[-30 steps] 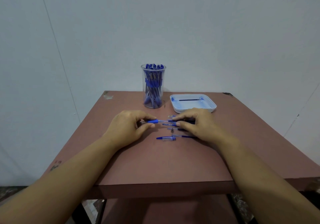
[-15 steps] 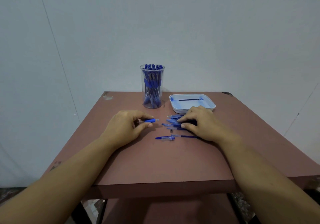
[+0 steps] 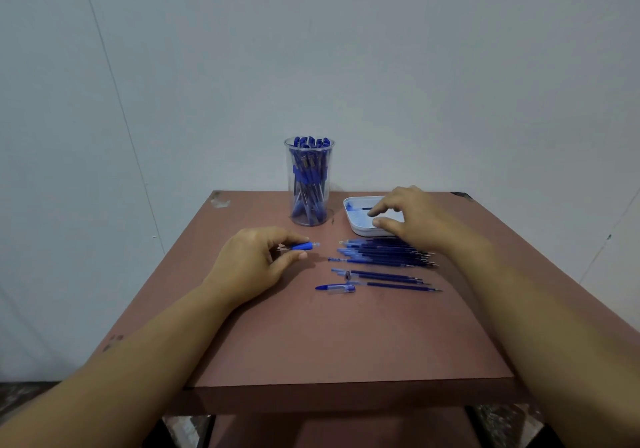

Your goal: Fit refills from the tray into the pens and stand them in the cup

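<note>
Refills (image 3: pixel 384 255): thin dark-blue ink sticks are laid in a loose bundle on the worktop, just in front of the tray; 2 loose refills (image 3: pixel 388 276) are seen apart, nearer the person.
Tray: a shallow white plastic tray (image 3: pixel 360 230) is set at the back right, near the cup; 1 dark refill (image 3: pixel 362 208) is seen inside.
Cup: a tall clear plastic cup (image 3: pixel 291 156) is stood at the back, filled with upright blue pens (image 3: pixel 310 177).
Left hand (image 3: pixel 256 260): a clear pen barrel with a blue grip (image 3: pixel 304 246) is pinched between thumb and fingers, left of the bundle.
Right hand (image 3: pixel 412 219): held over the tray, fingers spread and lightly bent; nothing is seen held.
Loose parts: a clear cap with a blue end (image 3: pixel 336 288) and a small grey tip (image 3: pixel 347 275) are laid by the 2 loose refills.
Worktop (image 3: pixel 346 343): a reddish-brown board.
</note>
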